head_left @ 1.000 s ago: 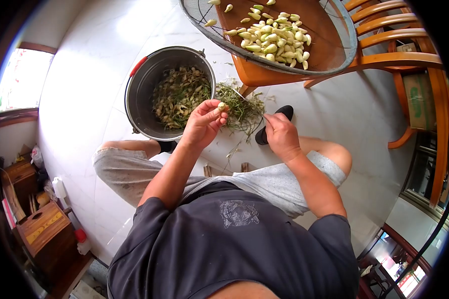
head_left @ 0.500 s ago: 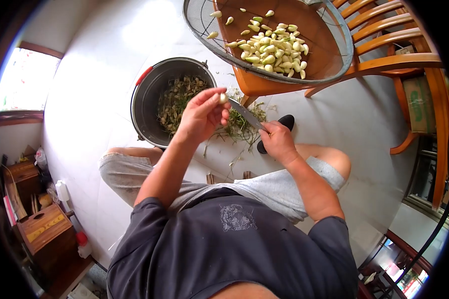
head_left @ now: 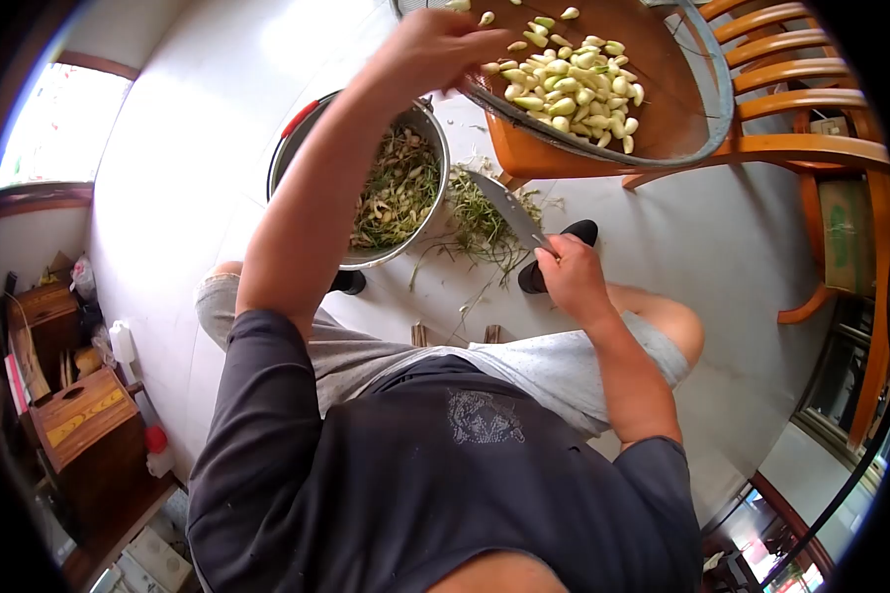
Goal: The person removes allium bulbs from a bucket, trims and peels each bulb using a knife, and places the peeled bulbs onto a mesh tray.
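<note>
My right hand (head_left: 572,277) is wrapped round the handle of a knife (head_left: 509,210), whose blade points up and left over green trimmings (head_left: 480,222) on the floor. Stretched out at the top, my left hand (head_left: 445,57) is over the near left rim of a round mesh sieve (head_left: 717,119). Its fingers are blurred, and whether they hold anything cannot be made out. Pale peeled bulbs (head_left: 578,89) lie heaped in the sieve. Below my left forearm stands a metal bucket (head_left: 443,138) with unpeeled bulbs and green scraps (head_left: 400,188) inside.
The sieve rests on a wooden chair (head_left: 529,153) at the upper right, with a slatted back (head_left: 786,59) beside it. A cardboard box (head_left: 848,232) is at the far right. Wooden cabinets (head_left: 84,420) stand at the lower left. My shoe (head_left: 581,233) is beside the trimmings.
My left hand has moved up from the knife tip to the sieve, and the bulb it held is no longer visible. My right hand and the knife have shifted slightly right.
</note>
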Tool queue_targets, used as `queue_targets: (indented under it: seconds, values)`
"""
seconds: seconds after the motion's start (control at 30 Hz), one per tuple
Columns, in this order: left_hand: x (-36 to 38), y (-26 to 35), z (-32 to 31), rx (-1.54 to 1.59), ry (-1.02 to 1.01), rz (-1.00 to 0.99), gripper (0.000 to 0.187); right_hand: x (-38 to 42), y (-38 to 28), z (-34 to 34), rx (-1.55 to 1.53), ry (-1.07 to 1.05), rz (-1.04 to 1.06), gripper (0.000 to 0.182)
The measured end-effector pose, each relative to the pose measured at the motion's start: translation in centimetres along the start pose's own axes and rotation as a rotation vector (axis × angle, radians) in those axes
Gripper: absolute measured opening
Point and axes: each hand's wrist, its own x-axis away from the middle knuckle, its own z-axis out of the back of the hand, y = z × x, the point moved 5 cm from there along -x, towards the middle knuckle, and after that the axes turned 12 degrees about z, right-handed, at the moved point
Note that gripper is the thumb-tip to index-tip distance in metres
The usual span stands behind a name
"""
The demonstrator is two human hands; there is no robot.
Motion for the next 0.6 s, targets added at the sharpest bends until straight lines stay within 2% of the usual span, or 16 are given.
queue_targets:
  seconds: [0.03,0.07,0.2,0.23,0.27,0.3,0.33,0.37,0.43,0.5,0.6]
  values:
    - [0.1,-3.0,1.8,-0.078,0.013,0.153,0.032,-0.1,0.0,0.1,-0.024,0.015,-0.004,0.014]
    - [0.5,-6.0,3.2,0.012,-0.052,0.201,0.026,-0.2,-0.1,0.3,-0.048,0.03,-0.009,0.014]
    - [1.4,-23.1,5.0,-0.179,-0.147,0.621,0.02,-0.7,-0.3,0.3,-0.08,0.019,-0.042,0.016]
    - [2.2,-25.2,4.7,-0.23,-0.129,0.69,0.02,-0.8,-0.3,0.1,-0.077,0.008,-0.05,0.015]
    - [2.5,-29.1,3.9,-0.083,0.022,0.699,0.017,-1.1,-0.3,-0.1,-0.067,-0.002,-0.044,0.015]
    - [2.7,-31.1,2.8,-0.127,-0.005,0.758,0.015,-1.3,-0.3,-0.4,-0.057,-0.013,-0.038,0.014]
    - [2.6,-33.3,1.5,-0.121,-0.011,0.667,0.016,-1.6,-0.3,-0.6,-0.046,-0.025,-0.031,0.014]
    - [2.5,-34.7,0.1,-0.157,0.003,0.688,0.02,-1.8,-0.4,-0.9,-0.045,-0.052,-0.05,0.014]
    - [2.0,-34.6,-2.3,-0.273,0.041,0.516,0.024,-2.2,-0.4,-1.3,-0.042,-0.103,-0.09,0.014]
    - [1.9,-33.6,-3.5,-0.495,0.164,0.521,0.029,-2.5,-0.3,-1.7,-0.047,-0.109,-0.093,0.016]
    - [1.7,-34.1,-4.6,-0.63,0.182,0.519,0.031,-2.7,-0.6,-2.0,-0.081,-0.11,-0.103,0.018]
